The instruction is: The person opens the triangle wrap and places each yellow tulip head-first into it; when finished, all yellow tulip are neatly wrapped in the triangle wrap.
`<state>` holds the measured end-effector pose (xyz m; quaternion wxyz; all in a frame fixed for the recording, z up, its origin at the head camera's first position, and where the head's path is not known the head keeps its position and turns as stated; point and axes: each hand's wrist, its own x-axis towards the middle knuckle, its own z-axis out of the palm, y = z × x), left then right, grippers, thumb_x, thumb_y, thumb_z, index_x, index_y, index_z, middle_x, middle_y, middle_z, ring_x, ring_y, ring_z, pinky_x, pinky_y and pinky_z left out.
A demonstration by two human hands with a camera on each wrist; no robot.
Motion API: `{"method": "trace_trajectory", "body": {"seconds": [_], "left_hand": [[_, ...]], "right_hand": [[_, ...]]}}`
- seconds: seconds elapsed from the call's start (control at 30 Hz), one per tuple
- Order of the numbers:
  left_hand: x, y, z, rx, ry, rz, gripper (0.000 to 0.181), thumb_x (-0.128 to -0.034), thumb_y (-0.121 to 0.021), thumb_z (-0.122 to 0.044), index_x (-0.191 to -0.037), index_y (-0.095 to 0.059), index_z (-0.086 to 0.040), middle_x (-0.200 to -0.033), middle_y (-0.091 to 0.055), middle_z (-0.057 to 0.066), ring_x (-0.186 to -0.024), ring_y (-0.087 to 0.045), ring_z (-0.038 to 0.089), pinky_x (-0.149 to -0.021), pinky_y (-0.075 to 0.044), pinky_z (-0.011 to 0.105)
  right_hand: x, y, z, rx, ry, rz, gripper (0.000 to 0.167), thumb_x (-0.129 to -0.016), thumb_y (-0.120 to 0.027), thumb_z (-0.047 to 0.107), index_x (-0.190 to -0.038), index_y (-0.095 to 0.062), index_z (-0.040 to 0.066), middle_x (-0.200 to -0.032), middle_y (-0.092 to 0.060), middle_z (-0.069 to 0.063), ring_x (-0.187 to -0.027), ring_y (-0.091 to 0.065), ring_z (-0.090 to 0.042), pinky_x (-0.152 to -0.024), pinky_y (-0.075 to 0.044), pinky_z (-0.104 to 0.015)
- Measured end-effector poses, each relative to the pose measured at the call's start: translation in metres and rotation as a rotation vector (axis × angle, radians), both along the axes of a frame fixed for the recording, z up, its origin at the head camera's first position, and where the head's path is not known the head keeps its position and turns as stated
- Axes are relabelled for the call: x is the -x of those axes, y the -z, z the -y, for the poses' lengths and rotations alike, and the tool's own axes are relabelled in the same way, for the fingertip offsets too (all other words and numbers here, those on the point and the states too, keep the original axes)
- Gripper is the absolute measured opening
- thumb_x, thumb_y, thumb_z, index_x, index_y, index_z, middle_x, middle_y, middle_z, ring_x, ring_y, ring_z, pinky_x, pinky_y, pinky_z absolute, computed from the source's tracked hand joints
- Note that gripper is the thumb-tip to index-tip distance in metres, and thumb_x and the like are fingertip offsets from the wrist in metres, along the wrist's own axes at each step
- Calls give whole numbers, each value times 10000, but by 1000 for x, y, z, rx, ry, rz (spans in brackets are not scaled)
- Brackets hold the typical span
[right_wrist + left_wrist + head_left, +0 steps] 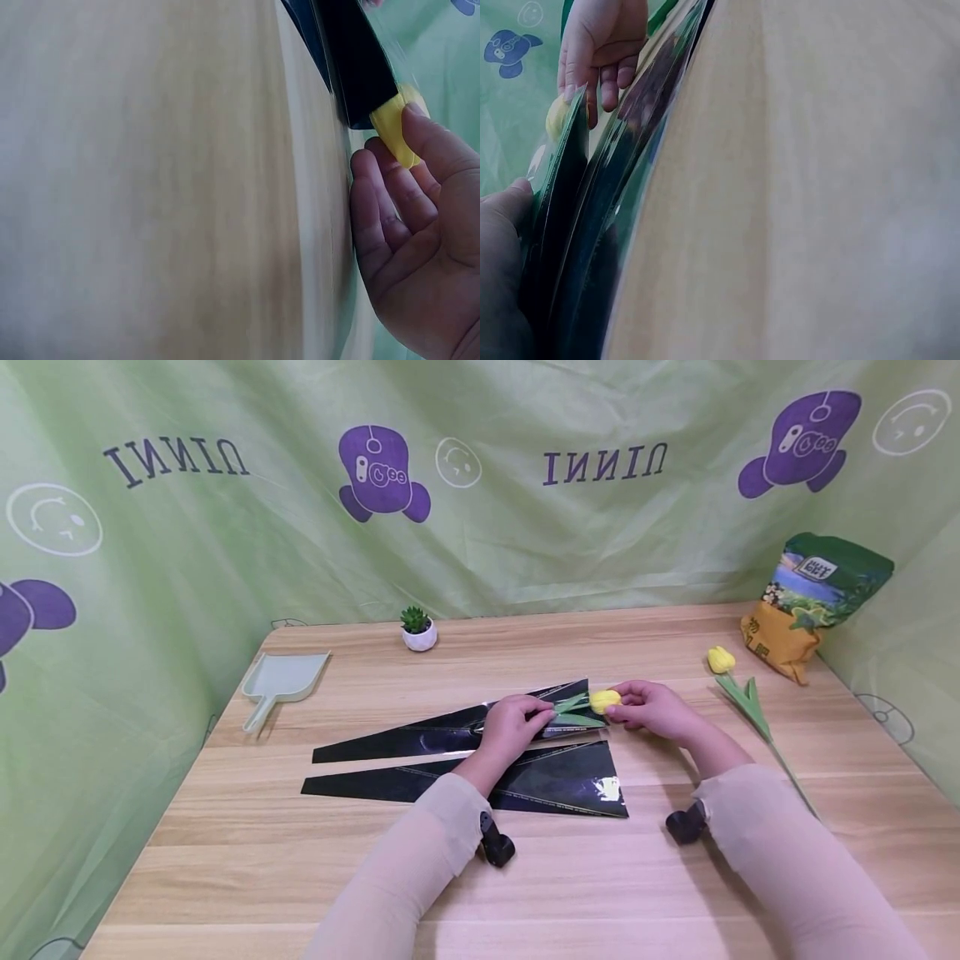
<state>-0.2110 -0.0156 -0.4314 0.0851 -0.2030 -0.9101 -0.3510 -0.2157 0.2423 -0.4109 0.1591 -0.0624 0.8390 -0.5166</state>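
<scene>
A yellow tulip [604,701] with green leaves [579,720] lies at the wide end of the upper black wrapping sleeve [420,737]. The left hand [510,727] pinches the stem and leaf area over that sleeve; its thumb shows at the left in the left wrist view. Thumb and fingers of the right hand [651,710] hold the tulip's head from the right; in the right wrist view the yellow petals [391,129] sit between the right hand's [427,232] thumb and fingers. The stem's lower part is hidden. A second black sleeve [562,777] lies just below the first.
Another yellow tulip [761,718] lies to the right of the right hand. Behind it leans a green and orange bag [813,602]. A small potted plant [418,631] stands at the back, and a pale dustpan [283,679] lies at the left. A green curtain [495,552] hangs behind the table.
</scene>
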Motion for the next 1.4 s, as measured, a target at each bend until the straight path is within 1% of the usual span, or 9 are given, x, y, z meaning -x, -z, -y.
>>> {"method": "trace_trajectory", "body": {"seconds": [0.17, 0.3, 0.4, 0.5, 0.77, 1.03, 1.13, 1.27, 1.4], "left_hand": [[-1, -2, 0, -2, 22, -3, 187, -916, -691, -280, -1046, -781, -180, -1083, -754, -21, -1089, -675, 157, -987, -509, 296], [-1, -2, 0, -6, 37, 0, 192, -919, -689, -274, -1052, -780, -170, -1086, -754, -9, -1085, -677, 159, -990, -510, 300], [-1, -3, 0, -10, 36, 16, 190, -919, -689, -273, -1052, -780, -173, -1087, -753, -12, -1085, -677, 156, -990, -510, 300], [-1, -3, 0, -21, 35, 25, 186, -915, -694, -271, -1046, -782, -174, -1082, -755, -13, -1082, -679, 157, -987, -511, 301], [-1, -4, -1, -33, 38, 16, 183, -905, -707, -262, -1039, -784, -165, -1066, -758, -1, -1065, -683, 165, -973, -517, 306], [-1, -4, -1, -18, 35, 9, 177, -910, -702, -268, -1033, -784, -171, -1054, -761, -14, -1054, -688, 152, -963, -521, 287], [-1, -3, -1, -11, 30, 12, 179, -910, -700, -274, -1038, -783, -178, -1059, -759, -18, -1060, -684, 153, -966, -517, 288], [0, -2, 0, -9, 31, 19, 179, -910, -700, -276, -1039, -783, -183, -1061, -758, -20, -1063, -681, 156, -968, -515, 293], [0, -2, 0, -3, 40, 3, 178, -911, -698, -274, -1038, -782, -183, -1060, -758, -21, -1062, -682, 155, -966, -515, 290]], "right_hand": [[1, -2, 7, -80, -12, -29, 488, -899, -710, 199, -1266, -550, -81, -1010, -639, -67, -788, -591, -53, -704, -551, -207], [-1, -6, 11, -109, -32, -41, 483, -885, -726, 190, -1250, -574, -87, -950, -628, -33, -774, -566, -57, -685, -540, -208], [-2, -9, 13, -104, -42, -33, 477, -882, -724, 157, -1257, -573, -97, -911, -633, -2, -761, -568, -50, -683, -540, -211], [-2, -11, 14, -100, -49, -25, 483, -887, -718, 151, -1271, -565, -98, -915, -646, 2, -754, -572, -46, -683, -539, -213], [6, -4, 21, -107, -62, -33, 489, -867, -737, 167, -1273, -587, -61, -947, -653, -26, -770, -567, -80, -659, -527, -217], [9, 2, 31, -142, -88, -110, 460, -856, -756, 209, -1227, -635, -35, -1008, -713, -99, -868, -601, -91, -813, -481, -216], [8, 2, 36, -150, -80, -114, 457, -855, -759, 230, -1219, -645, -23, -997, -710, -83, -863, -592, -86, -812, -472, -220], [7, 1, 38, -156, -71, -117, 444, -855, -761, 225, -1210, -653, -19, -932, -695, -49, -835, -580, -92, -795, -466, -220], [5, -1, 38, -158, -69, -122, 462, -857, -758, 216, -1231, -639, -26, -915, -676, -51, -821, -560, -104, -756, -460, -209]]}}
